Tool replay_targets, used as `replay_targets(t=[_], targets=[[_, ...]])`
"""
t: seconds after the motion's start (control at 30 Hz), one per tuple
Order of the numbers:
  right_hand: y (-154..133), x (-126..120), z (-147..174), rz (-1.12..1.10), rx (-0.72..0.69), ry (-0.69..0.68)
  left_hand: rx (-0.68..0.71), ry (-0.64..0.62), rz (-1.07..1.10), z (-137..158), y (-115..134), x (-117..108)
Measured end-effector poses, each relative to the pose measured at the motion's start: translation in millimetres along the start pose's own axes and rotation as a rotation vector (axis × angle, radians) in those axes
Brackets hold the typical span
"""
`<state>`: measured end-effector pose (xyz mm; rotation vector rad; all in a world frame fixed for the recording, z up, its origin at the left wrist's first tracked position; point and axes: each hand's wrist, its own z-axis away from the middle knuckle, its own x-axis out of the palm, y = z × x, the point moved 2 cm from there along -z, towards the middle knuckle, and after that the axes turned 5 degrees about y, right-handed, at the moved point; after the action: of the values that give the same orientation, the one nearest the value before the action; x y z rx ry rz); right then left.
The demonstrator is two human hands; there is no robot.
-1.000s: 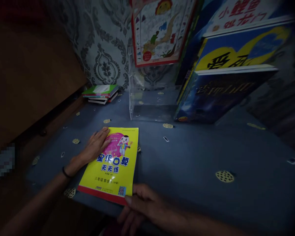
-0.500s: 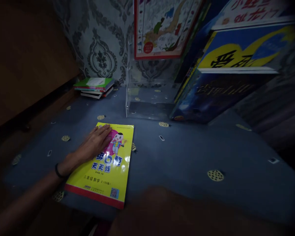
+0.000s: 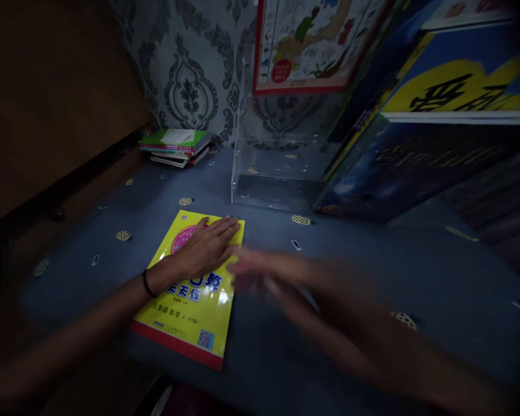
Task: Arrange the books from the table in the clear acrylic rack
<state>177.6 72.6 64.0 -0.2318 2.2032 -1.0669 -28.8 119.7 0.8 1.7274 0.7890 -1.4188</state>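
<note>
A yellow workbook [image 3: 186, 315] with a red bottom band and blue lettering lies on the blue patterned tablecloth [image 3: 329, 352]. Flat across its upper part rests my left hand [image 3: 212, 245], fingers stretched toward the top right corner; a dark band circles the wrist. My palm hides much of the cover picture. At the book's right edge is my right hand [image 3: 277, 271], smeared by motion. Its fingertips point at the book near my left fingers, but whether they touch it is not plain.
A clear acrylic book rack [image 3: 268, 190] stands by the patterned wall, holding a red-bordered picture book [image 3: 312, 52]. Large blue and yellow books [image 3: 459, 81] lean at the right. A small stack of books [image 3: 173, 144] lies at the back left, near a brown wooden panel [image 3: 60, 104].
My left hand has slid right across the cover. My right hand has come up from the bottom edge to the book's right side. The view has shifted slightly.
</note>
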Motion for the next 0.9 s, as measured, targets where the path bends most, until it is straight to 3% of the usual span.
replay_targets(t=[0.13,0.23,0.33,0.67,0.9], targets=[[53.5,3.6,-15.3,0.091,0.256,0.235,0.024,0.041,0.002,-2.5,2.1,-3.5],[92.1,13.8,-20.9,0.142,0.256,0.220,0.035,0.049,-0.002,-3.5,4.1,-7.8],[110.8,20.8,-22.4,0.192,0.199,0.153,0.033,0.053,-0.002,-2.6,5.9,-9.5],[122.0,24.1,-25.3,0.433,0.208,0.091,0.041,0.022,-0.033,5.3,6.3,-1.2],[113.9,25.6,-27.6,0.524,0.173,0.060,0.212,-0.025,-0.002,81.8,51.7,2.6]])
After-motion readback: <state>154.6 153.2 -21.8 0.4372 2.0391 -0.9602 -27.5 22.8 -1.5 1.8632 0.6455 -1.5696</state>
